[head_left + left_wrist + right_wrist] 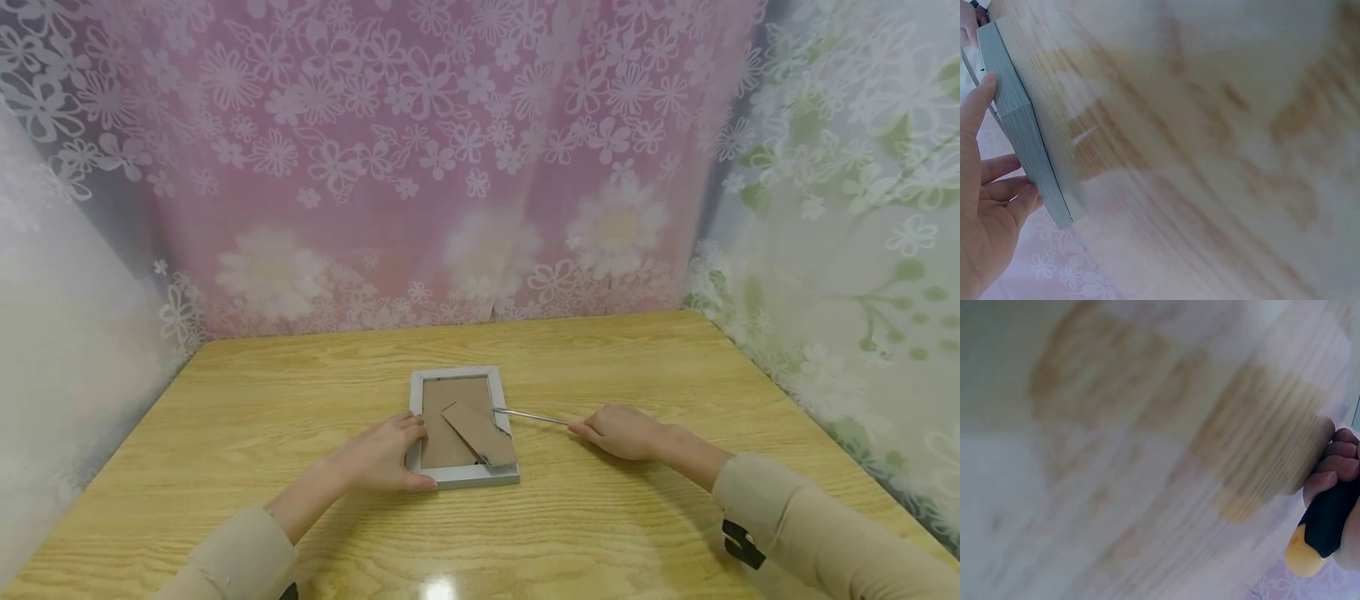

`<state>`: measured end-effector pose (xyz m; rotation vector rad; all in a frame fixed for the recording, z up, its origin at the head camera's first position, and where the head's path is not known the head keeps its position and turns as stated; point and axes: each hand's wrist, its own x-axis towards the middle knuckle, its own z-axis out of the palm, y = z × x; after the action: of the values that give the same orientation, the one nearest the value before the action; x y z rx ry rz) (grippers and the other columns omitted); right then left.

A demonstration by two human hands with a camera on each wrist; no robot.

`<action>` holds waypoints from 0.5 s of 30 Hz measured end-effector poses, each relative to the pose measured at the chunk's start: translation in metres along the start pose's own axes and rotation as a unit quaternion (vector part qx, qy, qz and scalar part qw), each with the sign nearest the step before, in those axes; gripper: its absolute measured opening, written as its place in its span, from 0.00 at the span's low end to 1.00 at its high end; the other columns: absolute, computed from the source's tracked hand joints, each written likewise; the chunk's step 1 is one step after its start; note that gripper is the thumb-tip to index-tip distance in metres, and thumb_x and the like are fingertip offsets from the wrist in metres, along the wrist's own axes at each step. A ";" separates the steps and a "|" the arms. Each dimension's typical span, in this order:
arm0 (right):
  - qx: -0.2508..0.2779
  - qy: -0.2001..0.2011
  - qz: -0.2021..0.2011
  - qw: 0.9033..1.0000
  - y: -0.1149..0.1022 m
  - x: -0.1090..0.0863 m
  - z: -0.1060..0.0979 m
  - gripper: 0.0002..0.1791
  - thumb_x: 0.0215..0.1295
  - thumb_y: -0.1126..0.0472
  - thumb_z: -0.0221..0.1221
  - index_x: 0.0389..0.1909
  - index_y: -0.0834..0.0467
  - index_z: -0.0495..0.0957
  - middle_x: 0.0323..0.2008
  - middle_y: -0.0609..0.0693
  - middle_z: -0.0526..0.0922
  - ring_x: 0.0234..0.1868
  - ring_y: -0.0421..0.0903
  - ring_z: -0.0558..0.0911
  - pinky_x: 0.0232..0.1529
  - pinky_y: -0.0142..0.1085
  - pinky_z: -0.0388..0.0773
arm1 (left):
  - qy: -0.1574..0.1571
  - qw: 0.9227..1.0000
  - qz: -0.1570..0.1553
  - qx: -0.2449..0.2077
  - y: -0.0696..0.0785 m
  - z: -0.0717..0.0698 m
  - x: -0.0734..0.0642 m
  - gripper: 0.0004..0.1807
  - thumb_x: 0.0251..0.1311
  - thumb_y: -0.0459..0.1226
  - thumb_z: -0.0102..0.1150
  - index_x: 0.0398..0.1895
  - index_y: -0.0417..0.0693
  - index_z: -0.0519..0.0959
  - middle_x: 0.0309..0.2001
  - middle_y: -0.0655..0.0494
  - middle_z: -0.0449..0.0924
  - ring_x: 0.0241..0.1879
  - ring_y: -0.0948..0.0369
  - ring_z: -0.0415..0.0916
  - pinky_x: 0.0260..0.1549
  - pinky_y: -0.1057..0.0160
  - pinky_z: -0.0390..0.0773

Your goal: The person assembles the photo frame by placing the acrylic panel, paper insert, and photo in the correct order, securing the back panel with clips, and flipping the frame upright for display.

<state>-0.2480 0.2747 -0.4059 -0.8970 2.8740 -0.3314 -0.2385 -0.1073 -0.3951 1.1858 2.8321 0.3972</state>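
Note:
A silver picture frame (472, 476) lies face down on the table, its brown backing board (456, 392) showing. On the board a brown stand flap (480, 433) slants toward the lower right corner. My left hand (381, 456) holds the frame by its lower left corner, thumb on the near edge and fingers along the left side. The left wrist view shows those fingertips against the frame's side (1036, 162). In my right hand (624, 432) is a screwdriver (536, 416), its shaft reaching left to the frame's right inner edge. Its black and yellow handle (1329, 519) sits inside the curled fingers.
The wood-grain table (315, 358) spreads around the frame on all sides. A pink flowered curtain (450, 167) hangs behind it, with pale patterned cloth (847, 250) at the right and more white cloth (67, 333) at the left.

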 end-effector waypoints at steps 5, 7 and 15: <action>-0.006 -0.002 -0.008 1.000 0.000 0.001 -0.001 0.25 0.73 0.48 0.41 0.20 0.52 0.76 0.11 0.38 0.62 0.17 0.32 0.67 0.33 0.36 0.76 | -0.002 1.000 -0.004 0.000 0.001 -0.001 -0.001 0.39 0.48 0.58 0.64 0.53 0.35 0.73 0.61 0.35 0.65 0.61 0.39 0.60 0.57 0.45 0.65; -0.011 0.000 -0.013 1.000 0.000 0.000 0.000 0.25 0.73 0.49 0.41 0.19 0.51 0.76 0.12 0.38 0.62 0.17 0.31 0.66 0.32 0.35 0.76 | -0.004 1.000 -0.004 -0.005 0.001 -0.001 -0.001 0.39 0.48 0.58 0.64 0.53 0.35 0.73 0.61 0.34 0.65 0.62 0.39 0.60 0.57 0.44 0.65; -0.011 -0.003 -0.017 1.000 0.000 0.002 0.000 0.26 0.73 0.47 0.40 0.17 0.51 0.74 0.12 0.38 0.62 0.16 0.32 0.65 0.28 0.33 0.72 | -0.004 1.000 -0.005 -0.003 0.000 0.000 0.000 0.39 0.48 0.57 0.64 0.53 0.35 0.74 0.61 0.34 0.65 0.62 0.39 0.59 0.58 0.45 0.64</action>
<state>-0.2497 0.2735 -0.4057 -0.9505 2.8639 -0.3003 -0.2385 -0.1076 -0.3950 1.1683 2.8264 0.3986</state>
